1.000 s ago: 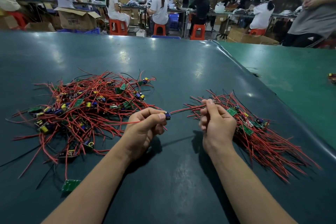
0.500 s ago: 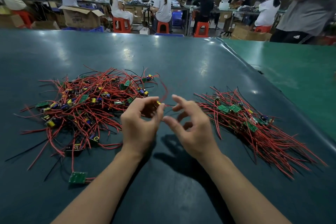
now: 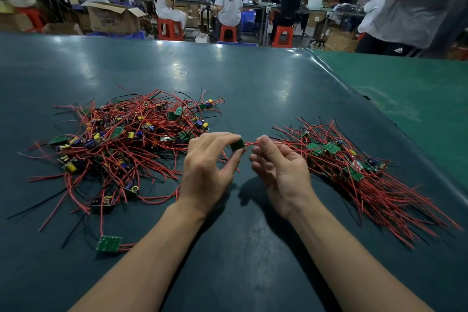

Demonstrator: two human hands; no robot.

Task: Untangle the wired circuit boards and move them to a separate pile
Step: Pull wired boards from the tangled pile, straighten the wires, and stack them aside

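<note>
Board (image 3: pixel 237 144), small and green, sits pinched between the thumb and fingertips of the left hand (image 3: pixel 207 167), raised a little above the table (image 3: pixel 253 88), midway between the two piles. Its red wires (image 3: pixel 250 144) run rightward into the right hand (image 3: pixel 281 172), whose fingers (image 3: pixel 263 143) curl round them just beside the board; past that hand the wires merge with the sorted pile (image 3: pixel 354 167), and I cannot tell where they end.

The tangle (image 3: pixel 126 142) lies to the left, a loose heap of boards, yellow and purple components and looping red and black wire. One stray board (image 3: pixel 109 243) lies apart from it, near the left forearm.

Judging by looks, the board is very light and rigid, with hard edges that give the fingers a sure hold, so an edge pinch like this one suits it. The components on it are likely the fragile part, as are the joints where wire meets board; a hard tug on the wires alone could strain them. The wires are thin, soft and springy, with smooth insulation that probably slides through a loose grip, which helps when stripping them free of loops. They snag easily on neighbours, so the better hold is on the board itself for lifting and close to the board on the wire for steering, with slack fed out gently rather than pulled.

The sorted pile has its wires lying roughly parallel, fanned toward the near right.
</note>
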